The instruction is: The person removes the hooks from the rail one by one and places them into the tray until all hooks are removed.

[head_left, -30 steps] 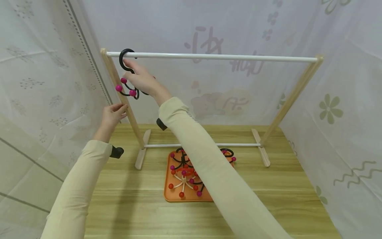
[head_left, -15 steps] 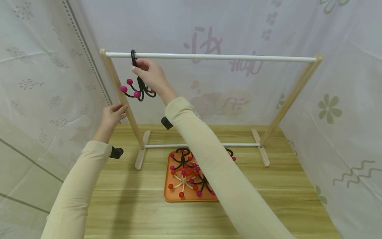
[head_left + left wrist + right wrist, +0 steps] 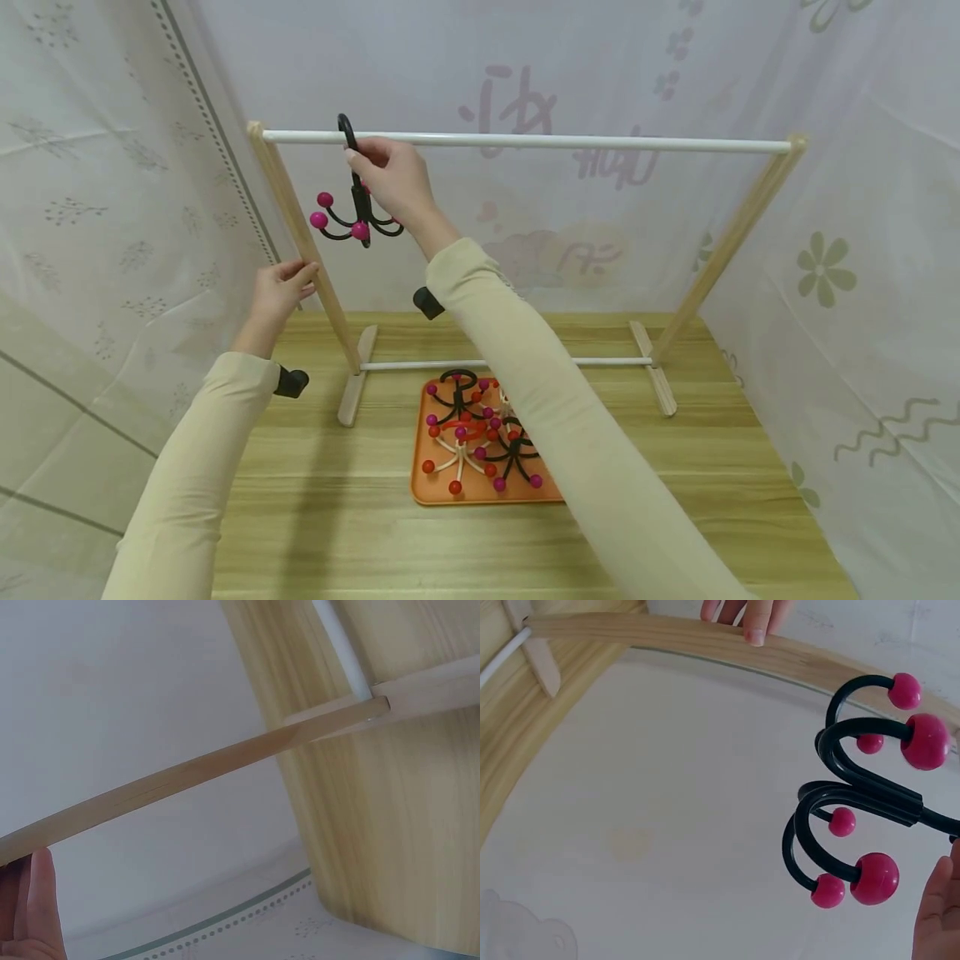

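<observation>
A black multi-arm hook hanger point(image 3: 362, 204) with pink ball tips hangs upright below my right hand point(image 3: 401, 179). Thumb and fingers pinch its shank just under the curved top. That curve crosses the white rail point(image 3: 525, 141) near its left end and rises a little above it; whether it bears on the rail, I cannot tell. In the right wrist view the hanger's curled arms point(image 3: 870, 787) show up close, and only part of the hand is seen. My left hand point(image 3: 277, 292) grips the rack's left wooden post point(image 3: 300, 229) partway up, thumb and fingers on either side.
On the wooden table point(image 3: 360, 533), an orange tray point(image 3: 435, 492) holds several more hook hangers, black, cream and red, partly hidden under the right sleeve point(image 3: 555, 392). The rack's right post point(image 3: 727, 250) and lower white bar point(image 3: 408, 365) stand behind the tray.
My right hand and the black hanger have shifted right along the rail and slightly up in the last half second. The hook has turned more edge-on. My left hand stays on the post.
</observation>
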A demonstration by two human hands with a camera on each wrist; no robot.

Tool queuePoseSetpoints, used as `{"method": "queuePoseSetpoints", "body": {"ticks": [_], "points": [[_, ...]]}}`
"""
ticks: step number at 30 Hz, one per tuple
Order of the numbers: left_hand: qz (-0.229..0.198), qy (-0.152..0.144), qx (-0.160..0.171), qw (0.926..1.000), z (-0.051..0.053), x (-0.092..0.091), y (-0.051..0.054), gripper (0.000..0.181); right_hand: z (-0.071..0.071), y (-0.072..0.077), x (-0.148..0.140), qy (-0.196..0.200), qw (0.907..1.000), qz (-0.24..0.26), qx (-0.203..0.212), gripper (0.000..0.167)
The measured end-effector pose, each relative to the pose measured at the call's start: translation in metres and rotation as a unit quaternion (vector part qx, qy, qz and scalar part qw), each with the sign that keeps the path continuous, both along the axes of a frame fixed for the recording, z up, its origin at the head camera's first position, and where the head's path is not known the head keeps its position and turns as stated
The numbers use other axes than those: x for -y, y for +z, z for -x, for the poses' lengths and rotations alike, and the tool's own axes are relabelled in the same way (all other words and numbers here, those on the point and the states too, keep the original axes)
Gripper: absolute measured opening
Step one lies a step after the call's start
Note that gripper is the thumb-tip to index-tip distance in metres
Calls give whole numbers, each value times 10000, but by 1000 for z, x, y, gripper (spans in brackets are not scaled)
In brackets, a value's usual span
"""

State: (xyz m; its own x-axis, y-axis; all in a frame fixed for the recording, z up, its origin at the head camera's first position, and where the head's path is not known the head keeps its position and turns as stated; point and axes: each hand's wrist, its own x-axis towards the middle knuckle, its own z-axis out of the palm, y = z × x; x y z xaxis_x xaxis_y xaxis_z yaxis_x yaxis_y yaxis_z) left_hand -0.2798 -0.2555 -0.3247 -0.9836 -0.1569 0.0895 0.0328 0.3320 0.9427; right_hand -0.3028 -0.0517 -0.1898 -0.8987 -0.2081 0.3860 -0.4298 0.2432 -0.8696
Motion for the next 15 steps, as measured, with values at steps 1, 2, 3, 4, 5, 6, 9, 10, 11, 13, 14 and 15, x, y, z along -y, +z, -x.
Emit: {"method": "queuePoseSetpoints", "body": {"ticks": [1,2,3,4,5,6,9,10,11,13,14,15], "points": [[-36,2,-13,10000,0,0,0,52,-1,1,0,-5,10000,7,-33,22],[-57,14,-8,10000,0,0,0,52,-1,1,-1,-4,10000,13,-81,22],[-80,21,1,10000,0,0,0,52,-1,2,-2,7,9999,28,-113,22],[-86,25,9,10000,1,1,0,53,-2,3,-3,19,9999,44,-165,22],[-85,23,23,10000,1,1,-1,53,-1,4,-5,28,9998,61,-213,21],[-79,18,34,10000,1,2,0,54,-1,5,-6,40,9996,74,-268,21],[-76,-18,47,10000,2,3,-1,56,-1,8,-13,119,9988,103,-455,19],[-75,-22,42,10000,2,3,-1,56,-1,9,-15,150,9985,111,-512,19],[-77,-29,46,10000,1,3,-1,57,-1,10,-17,176,9982,109,-572,19],[-87,-40,45,9999,1,3,-1,57,-2,13,-22,238,9974,121,-673,19],[-68,-45,50,10000,2,3,-1,57,-2,14,-24,271,9970,143,-716,18],[-50,-51,57,10000,2,3,-1,57,-2,15,-27,310,9965,158,-754,18]]}}
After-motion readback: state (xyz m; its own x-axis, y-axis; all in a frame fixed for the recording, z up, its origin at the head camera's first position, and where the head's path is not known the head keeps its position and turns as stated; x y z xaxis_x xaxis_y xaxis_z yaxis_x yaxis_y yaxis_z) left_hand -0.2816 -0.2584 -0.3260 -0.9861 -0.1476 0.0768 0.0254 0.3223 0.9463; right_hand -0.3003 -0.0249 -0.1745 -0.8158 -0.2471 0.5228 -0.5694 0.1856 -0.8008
